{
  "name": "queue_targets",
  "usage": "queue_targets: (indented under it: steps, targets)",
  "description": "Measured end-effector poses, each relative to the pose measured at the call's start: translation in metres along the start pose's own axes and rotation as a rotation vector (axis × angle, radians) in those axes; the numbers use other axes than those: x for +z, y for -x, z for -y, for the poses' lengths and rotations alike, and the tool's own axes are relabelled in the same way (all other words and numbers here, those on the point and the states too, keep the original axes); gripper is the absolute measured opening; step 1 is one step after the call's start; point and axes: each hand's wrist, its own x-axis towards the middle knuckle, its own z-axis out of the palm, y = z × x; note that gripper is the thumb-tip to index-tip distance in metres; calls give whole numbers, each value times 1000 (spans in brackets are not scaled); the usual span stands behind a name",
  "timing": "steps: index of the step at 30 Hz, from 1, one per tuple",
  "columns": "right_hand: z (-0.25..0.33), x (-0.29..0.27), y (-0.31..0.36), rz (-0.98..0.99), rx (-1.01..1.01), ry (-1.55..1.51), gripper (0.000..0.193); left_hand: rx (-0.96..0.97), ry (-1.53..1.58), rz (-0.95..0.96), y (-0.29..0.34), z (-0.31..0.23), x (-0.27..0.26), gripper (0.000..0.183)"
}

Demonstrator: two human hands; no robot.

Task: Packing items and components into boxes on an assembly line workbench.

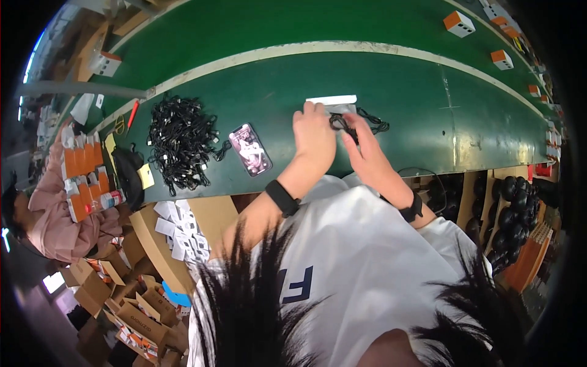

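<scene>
On the green bench in front of me lies a flat piece with a white edge (332,99) and a greyish lower part. My left hand (314,131) is closed at its left side, with fingers curled and their tips partly hidden. My right hand (369,153) has its fingers and thumb at a coiled black cable (341,123), which it holds against the greyish part. More black cable loops (374,120) stick out to the right, beyond the right fingers. Both wrists wear black bands.
Left on the bench are a pile of black cables (180,144) and a phone (250,150) with a lit screen. Below the edge stands a carton (160,238) of white pieces. Orange-and-white boxes (459,24) sit at the back right. Another person (70,214) sits at the left.
</scene>
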Motion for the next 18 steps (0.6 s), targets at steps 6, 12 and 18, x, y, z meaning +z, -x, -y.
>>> queue_targets:
  steps: [6,12,18]
  targets:
    - [-20,7,-3,-186,-39,194,27,108,-165,171,23,-24,21,27]
    - [-30,18,-13,39,74,34,33,214,-114,54,20,-22,39,32]
    - [-27,1,-29,203,99,89,31,111,578,-163,27,-2,50,31]
